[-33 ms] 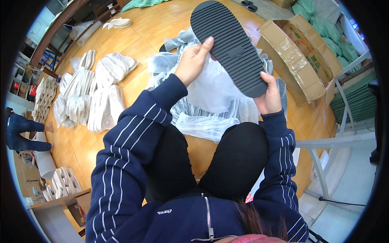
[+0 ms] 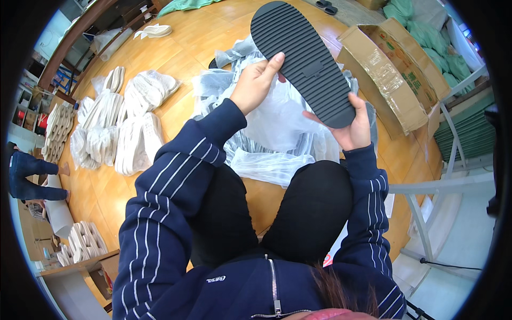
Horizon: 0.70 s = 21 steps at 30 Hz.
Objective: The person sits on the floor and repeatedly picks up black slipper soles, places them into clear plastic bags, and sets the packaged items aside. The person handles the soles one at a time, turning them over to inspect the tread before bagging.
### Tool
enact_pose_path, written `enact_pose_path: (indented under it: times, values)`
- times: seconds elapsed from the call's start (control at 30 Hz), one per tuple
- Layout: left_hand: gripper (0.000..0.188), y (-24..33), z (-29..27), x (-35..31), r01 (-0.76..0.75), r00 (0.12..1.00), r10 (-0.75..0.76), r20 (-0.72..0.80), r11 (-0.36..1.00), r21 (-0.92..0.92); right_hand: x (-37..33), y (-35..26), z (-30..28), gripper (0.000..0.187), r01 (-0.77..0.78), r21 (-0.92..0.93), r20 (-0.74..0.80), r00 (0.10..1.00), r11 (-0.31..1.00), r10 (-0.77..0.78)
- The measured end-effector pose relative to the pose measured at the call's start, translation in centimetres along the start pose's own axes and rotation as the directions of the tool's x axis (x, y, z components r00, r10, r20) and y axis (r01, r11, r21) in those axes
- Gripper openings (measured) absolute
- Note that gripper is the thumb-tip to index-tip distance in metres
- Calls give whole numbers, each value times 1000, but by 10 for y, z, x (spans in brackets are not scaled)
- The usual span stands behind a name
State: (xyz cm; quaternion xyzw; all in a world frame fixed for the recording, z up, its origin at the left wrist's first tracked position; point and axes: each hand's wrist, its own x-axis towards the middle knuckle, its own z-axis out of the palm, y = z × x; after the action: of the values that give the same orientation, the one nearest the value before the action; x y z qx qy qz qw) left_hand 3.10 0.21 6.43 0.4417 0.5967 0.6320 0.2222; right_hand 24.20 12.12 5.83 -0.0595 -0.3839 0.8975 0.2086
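Both my hands hold up a black shoe sole (image 2: 306, 56), its ribbed face toward me and its long shape tilted. My left hand (image 2: 253, 82) grips its left edge, the thumb pressed on the ribs and the fingers mostly behind. At the lower right end, my right hand (image 2: 353, 127) has its thumb along the edge, with fingertips showing past the sole's other side. Beneath the sole, in front of my knees, lies a heap of clear plastic bags (image 2: 274, 128) with dark grey soles inside; the sole and my hands cover part of it.
White soles in plastic bags (image 2: 104, 114) lie on the tiled floor to the left. An open cardboard box (image 2: 378, 80) stands at the right, beside a grey metal frame (image 2: 442, 186). At the far left, another person (image 2: 32, 173) is partly seen. Green sacks (image 2: 432, 48) fill the far right.
My right hand has shifted slightly on the sole's lower end, and its fingertips now show beyond the sole's left edge. My left hand keeps its grip.
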Motion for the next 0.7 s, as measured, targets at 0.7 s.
enact_pose_path:
  times: [0.7]
  values:
    - [33,-14,-16,11,319,941,-334,50,927,197,-296,162,-230,51,-650,-741,-448,664,-166,-599]
